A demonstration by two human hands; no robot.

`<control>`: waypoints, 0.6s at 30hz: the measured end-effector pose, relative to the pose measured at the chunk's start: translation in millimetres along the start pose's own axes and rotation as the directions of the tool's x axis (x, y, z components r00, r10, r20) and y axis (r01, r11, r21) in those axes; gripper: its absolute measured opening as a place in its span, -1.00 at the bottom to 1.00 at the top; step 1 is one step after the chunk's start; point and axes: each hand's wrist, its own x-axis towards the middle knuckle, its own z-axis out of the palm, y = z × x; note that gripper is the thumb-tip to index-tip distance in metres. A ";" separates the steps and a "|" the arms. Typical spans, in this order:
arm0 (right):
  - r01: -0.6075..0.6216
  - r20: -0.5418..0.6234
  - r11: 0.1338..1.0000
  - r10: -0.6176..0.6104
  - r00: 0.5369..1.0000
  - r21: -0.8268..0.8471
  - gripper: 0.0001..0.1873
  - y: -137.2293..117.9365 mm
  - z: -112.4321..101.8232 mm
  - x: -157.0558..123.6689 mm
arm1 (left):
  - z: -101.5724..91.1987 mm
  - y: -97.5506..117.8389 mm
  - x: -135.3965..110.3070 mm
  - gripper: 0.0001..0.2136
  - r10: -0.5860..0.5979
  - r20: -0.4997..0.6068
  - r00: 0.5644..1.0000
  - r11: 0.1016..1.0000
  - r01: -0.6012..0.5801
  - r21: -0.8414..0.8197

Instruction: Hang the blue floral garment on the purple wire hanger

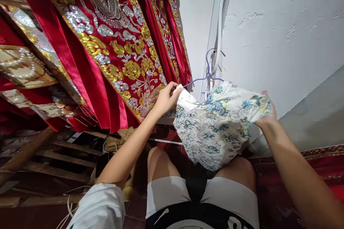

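Observation:
A white blouse with blue, green and yellow flower patterns hangs on a purple wire hanger in front of me. My left hand pinches the blouse at its left shoulder, by the end of the hanger's arm. At the opposite side my right hand, blurred by motion, grips the sleeve and spreads it out to the right. The hanger's hook sits at a white strip running down the wall. Inside the blouse, the lower part of the hanger is hidden.
Red satin hangings with gold and silver sequin embroidery fill the left side. Below them stands a bamboo frame with loose white cords. A white wall with peeling paint rises behind the blouse. My knees are just under its hem.

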 end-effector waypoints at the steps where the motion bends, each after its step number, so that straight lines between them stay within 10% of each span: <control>1: -0.037 0.026 0.998 0.036 0.999 0.043 -0.26 1.2 -9.4 -1.6 | -2.0 0.5 -1.5 -0.77 0.015 -0.007 1.000 1.000 -0.015 0.003; 9: -0.190 0.315 0.954 0.111 0.943 0.233 -0.16 -74.5 -6.2 1.1 | 4.3 27.5 33.6 -0.70 0.041 -0.083 0.996 0.999 -0.038 0.039; 14: -0.093 0.760 0.991 -0.013 0.650 0.096 -0.33 -88.2 19.5 -37.0 | 11.3 16.3 11.5 -0.59 0.040 0.039 0.998 0.968 -0.030 -0.247; 16: 0.107 0.648 0.992 -0.040 0.761 -0.065 -0.46 -67.8 34.6 -52.0 | 16.4 18.6 -7.4 -0.57 0.057 0.125 0.991 0.940 -0.011 -0.341; 18: 0.310 0.474 0.923 -0.174 0.863 -0.226 -0.14 -41.7 58.8 -64.3 | 25.3 31.3 -24.8 -0.48 0.081 0.170 0.982 0.923 -0.009 -0.385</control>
